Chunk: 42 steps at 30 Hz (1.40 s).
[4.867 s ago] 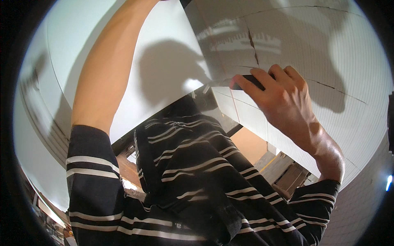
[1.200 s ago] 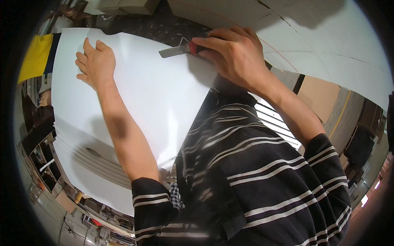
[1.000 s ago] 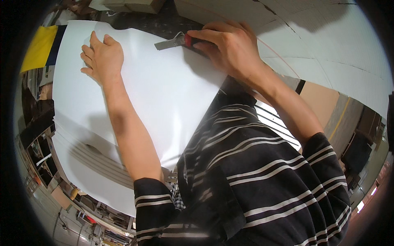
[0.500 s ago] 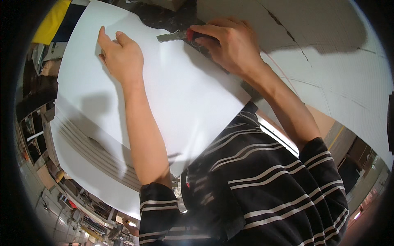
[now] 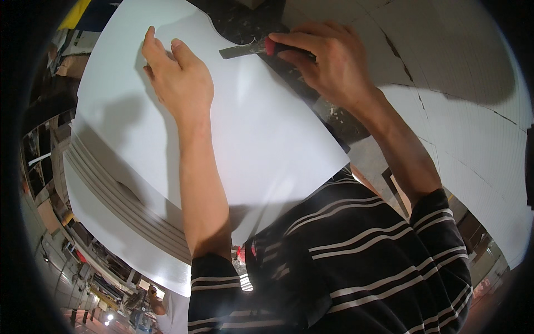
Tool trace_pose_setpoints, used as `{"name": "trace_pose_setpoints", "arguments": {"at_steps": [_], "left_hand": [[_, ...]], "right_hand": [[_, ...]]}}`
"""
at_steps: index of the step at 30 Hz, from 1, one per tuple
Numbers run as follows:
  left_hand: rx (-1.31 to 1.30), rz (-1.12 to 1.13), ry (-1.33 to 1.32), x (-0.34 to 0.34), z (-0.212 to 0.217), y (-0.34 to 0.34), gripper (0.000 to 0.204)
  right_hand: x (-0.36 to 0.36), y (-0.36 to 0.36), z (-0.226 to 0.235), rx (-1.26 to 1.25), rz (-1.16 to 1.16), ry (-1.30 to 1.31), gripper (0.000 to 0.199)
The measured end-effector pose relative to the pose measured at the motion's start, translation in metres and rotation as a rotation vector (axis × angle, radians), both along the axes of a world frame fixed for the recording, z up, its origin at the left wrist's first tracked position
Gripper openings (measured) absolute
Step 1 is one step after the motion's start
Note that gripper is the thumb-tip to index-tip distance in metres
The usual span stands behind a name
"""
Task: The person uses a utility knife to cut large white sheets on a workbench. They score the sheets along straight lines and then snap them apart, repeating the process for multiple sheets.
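A large white board (image 5: 267,145) with a concave notch in its far edge lies in front of me. My left hand (image 5: 181,75) rests on its far left part, fingers stretched out and holding nothing. My right hand (image 5: 334,61) is wrapped round the handle of a flat-bladed tool (image 5: 240,52), whose grip is red and black. The tool's narrow grey blade points left and lies across the board's edge beside the notch. I cannot tell whether it is a file or a scraper.
More boards (image 5: 130,203) lie stacked under the top one at the near left, their edges showing as steps. At right stands a large white panel (image 5: 461,111) with dark cracks. Crumbs (image 5: 335,113) dot the dark surface beyond the board. Cluttered shelves (image 5: 41,161) line the far left.
The board and both hands appear a little further right in the picture. The tool's blade has turned slightly and now looks darker. A thin curl by the blade no longer shows clearly.
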<state>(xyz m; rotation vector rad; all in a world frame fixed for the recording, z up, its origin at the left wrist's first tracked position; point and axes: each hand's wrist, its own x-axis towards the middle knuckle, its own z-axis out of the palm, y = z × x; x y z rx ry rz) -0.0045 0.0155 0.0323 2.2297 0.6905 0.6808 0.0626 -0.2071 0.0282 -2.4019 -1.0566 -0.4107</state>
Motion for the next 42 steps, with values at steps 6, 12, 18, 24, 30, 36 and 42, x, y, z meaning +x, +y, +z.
{"name": "trace_pose_setpoints", "arguments": {"at_steps": [6, 12, 18, 24, 30, 36, 42], "left_hand": [[-0.024, -0.004, -0.001, -0.003, 0.006, -0.005, 0.052], [-0.081, -0.003, -0.011, -0.003, 0.007, -0.007, 0.052], [-0.035, 0.014, 0.009, -0.001, 0.005, -0.008, 0.052], [-0.068, -0.008, 0.031, -0.002, 0.003, -0.005, 0.054], [0.283, -0.049, 0.128, 0.000, -0.006, -0.007, 0.083], [0.367, -0.053, 0.185, -0.001, -0.007, -0.011, 0.092], [0.426, -0.046, 0.255, -0.001, -0.009, -0.013, 0.085]], "right_hand": [[0.011, 0.014, 0.004, 0.009, 0.031, -0.064, 0.023], [0.015, 0.034, 0.022, -0.053, 0.003, 0.311, 0.029], [0.017, 0.055, 0.024, 0.050, -0.039, 0.171, 0.021], [0.023, 0.066, 0.021, 0.068, -0.041, 0.192, 0.020], [0.030, 0.071, 0.020, 0.110, -0.037, 0.153, 0.020], [0.045, 0.077, 0.019, 0.093, -0.028, 0.145, 0.021], [0.061, 0.091, 0.023, 0.070, 0.013, 0.149, 0.021]]}}
